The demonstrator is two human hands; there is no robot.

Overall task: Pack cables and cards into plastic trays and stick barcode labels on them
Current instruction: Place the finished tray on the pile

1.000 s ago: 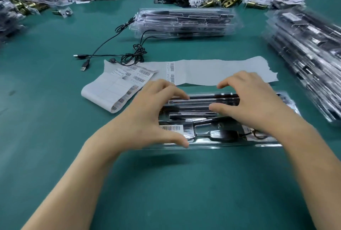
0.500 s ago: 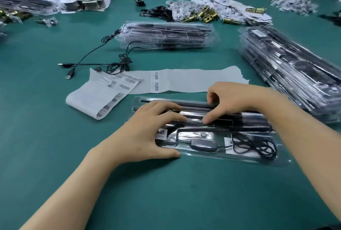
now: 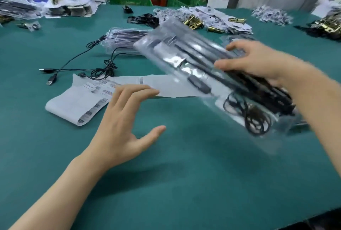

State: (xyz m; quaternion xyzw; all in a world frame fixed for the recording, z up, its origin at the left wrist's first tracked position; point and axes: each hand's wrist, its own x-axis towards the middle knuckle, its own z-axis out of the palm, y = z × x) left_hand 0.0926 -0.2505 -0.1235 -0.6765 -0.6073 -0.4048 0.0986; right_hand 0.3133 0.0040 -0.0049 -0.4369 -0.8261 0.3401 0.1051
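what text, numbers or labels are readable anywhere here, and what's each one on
Nothing reads as words or digits.
label sheet: barcodes and small print, too small to read.
paper strip: one barcode label, digits too small to read.
plastic tray held by the right hand: motion-blurred, no legible text.

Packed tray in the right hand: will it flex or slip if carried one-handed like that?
Probably fairly stiff: the packed tray juts out past the right hand without visibly drooping. Likely light, since one hand holds it aloft. Its glossy clear plastic may be slippery.
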